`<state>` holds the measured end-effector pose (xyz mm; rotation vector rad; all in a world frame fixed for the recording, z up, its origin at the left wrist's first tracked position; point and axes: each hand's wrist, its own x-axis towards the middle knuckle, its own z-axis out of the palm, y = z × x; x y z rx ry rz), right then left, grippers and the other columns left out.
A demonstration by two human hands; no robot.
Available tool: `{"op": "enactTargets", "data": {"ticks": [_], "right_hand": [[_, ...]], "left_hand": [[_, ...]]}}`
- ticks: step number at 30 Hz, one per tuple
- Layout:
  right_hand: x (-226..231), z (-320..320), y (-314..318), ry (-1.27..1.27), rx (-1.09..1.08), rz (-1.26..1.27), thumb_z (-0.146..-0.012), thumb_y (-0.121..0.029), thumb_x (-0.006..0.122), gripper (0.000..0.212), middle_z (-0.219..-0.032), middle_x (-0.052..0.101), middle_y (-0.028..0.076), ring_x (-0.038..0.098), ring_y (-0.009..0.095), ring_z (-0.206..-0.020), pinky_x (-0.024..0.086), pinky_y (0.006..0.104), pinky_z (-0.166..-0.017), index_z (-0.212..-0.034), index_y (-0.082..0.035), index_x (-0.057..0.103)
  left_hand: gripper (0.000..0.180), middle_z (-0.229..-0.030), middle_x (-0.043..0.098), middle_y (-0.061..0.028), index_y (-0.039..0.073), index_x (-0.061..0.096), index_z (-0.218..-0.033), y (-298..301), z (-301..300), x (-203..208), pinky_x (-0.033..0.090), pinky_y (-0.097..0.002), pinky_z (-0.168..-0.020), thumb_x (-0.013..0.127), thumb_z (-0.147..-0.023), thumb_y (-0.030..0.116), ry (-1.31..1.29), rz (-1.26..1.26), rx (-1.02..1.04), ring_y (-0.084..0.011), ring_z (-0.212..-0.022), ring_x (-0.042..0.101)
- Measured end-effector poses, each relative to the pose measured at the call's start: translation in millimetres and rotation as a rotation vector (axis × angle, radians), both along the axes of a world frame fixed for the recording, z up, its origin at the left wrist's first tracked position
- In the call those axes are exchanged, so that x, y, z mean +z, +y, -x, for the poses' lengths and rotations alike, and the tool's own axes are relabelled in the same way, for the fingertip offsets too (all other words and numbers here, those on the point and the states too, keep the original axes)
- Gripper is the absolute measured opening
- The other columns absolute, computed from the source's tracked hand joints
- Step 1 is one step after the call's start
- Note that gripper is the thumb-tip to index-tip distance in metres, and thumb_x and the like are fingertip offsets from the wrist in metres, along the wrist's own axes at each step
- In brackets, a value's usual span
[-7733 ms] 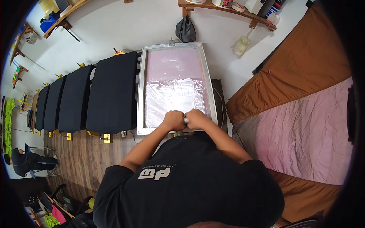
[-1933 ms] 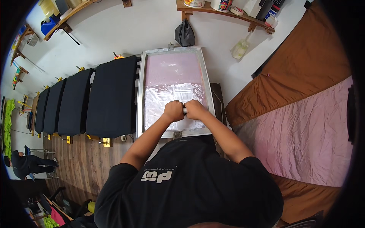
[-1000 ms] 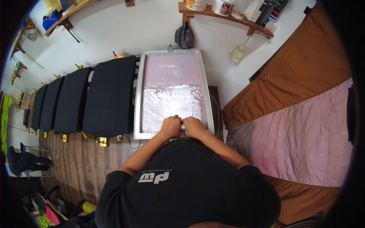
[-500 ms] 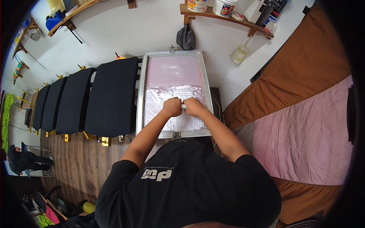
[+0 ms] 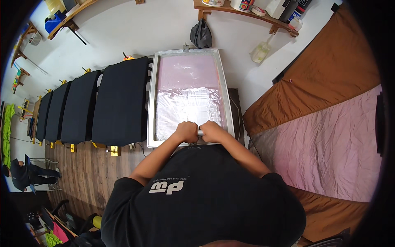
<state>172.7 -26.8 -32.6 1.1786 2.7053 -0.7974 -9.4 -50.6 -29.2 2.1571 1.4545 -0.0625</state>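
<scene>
My left hand (image 5: 188, 131) and my right hand (image 5: 211, 131) are both closed, side by side, around a squeegee. Only a short silver-grey piece of the squeegee (image 5: 200, 133) shows between the fists; its blade is hidden. Both hands are over the near end of a screen printing frame (image 5: 152, 103) with a pale metal rim. Its mesh (image 5: 187, 68) looks pink at the far half. Nearer to me, shiny, wrinkled clear film (image 5: 187, 99) with bright reflections covers a whitish area.
Several black cloth-covered boards (image 5: 121, 101) stand in a row to the left. A wall shelf (image 5: 242, 15) holds tubs and bottles, with a black bag (image 5: 200, 35) hanging below. Brown and pink cloth (image 5: 325, 144) spreads at the right. Another person (image 5: 31, 175) is at the far left.
Both hands have drawn the squeegee toward my body, from the middle of the filmed area to the near end of the frame. My elbows have come back with them.
</scene>
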Motion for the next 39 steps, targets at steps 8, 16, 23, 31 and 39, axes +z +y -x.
{"op": "enactTargets", "data": {"ticks": [8, 16, 23, 31, 39], "right_hand": [[20, -1, 27, 0.068, -0.007, 0.016, -0.068, -0.012, 0.068, 0.018, -0.082, 0.070, 0.025, 0.070, 0.042, -0.082, 0.057, 0.0483, -0.077, -0.080, 0.001, 0.071], [-25, 3, 3, 0.198, -0.092, -0.330, -0.075, -0.005, 0.064, 0.014, -0.087, 0.068, 0.018, 0.066, 0.036, -0.090, 0.056, 0.0465, -0.081, -0.088, -0.001, 0.065], [9, -7, -16, 0.031, -0.037, -0.019, -0.070, -0.009, 0.066, 0.017, -0.083, 0.070, 0.024, 0.069, 0.042, -0.082, 0.057, 0.0494, -0.077, -0.083, 0.000, 0.071], [2, 8, 75, 0.073, -0.134, -0.091, -0.073, -0.009, 0.066, 0.020, -0.092, 0.070, 0.027, 0.069, 0.043, -0.091, 0.056, 0.0492, -0.085, -0.089, -0.002, 0.074], [-8, 6, 50, -0.036, -0.009, -0.024, -0.065, -0.012, 0.069, 0.021, -0.086, 0.071, 0.027, 0.071, 0.043, -0.084, 0.058, 0.0477, -0.079, -0.081, 0.000, 0.075]], "left_hand": [[0.022, -0.088, 0.073, -0.0190, 0.007, 0.074, -0.083, 25, 2, 11, 0.058, -0.0478, -0.077, 0.068, -0.072, 0.025, 0.002, 0.016, 0.054, -0.0378, -0.086, 0.072], [0.015, -0.091, 0.064, -0.0180, 0.003, 0.065, -0.088, -1, -4, -34, 0.057, -0.0466, -0.072, 0.062, -0.074, 0.010, -0.144, -0.403, 0.146, -0.0366, -0.083, 0.067], [0.020, -0.081, 0.070, -0.0189, 0.005, 0.072, -0.081, -20, -7, 4, 0.058, -0.0476, -0.071, 0.067, -0.071, 0.022, -0.033, -0.080, 0.049, -0.0378, -0.077, 0.071], [0.021, -0.090, 0.074, -0.0197, 0.007, 0.074, -0.085, 65, 1, -2, 0.059, -0.0474, -0.076, 0.066, -0.073, 0.021, 0.018, -0.190, 0.168, -0.0381, -0.085, 0.073], [0.038, -0.084, 0.074, -0.0219, 0.005, 0.076, -0.080, 46, -2, -11, 0.060, -0.0478, -0.077, 0.073, -0.070, 0.042, 0.073, -0.064, 0.070, -0.0388, -0.082, 0.073]]}}
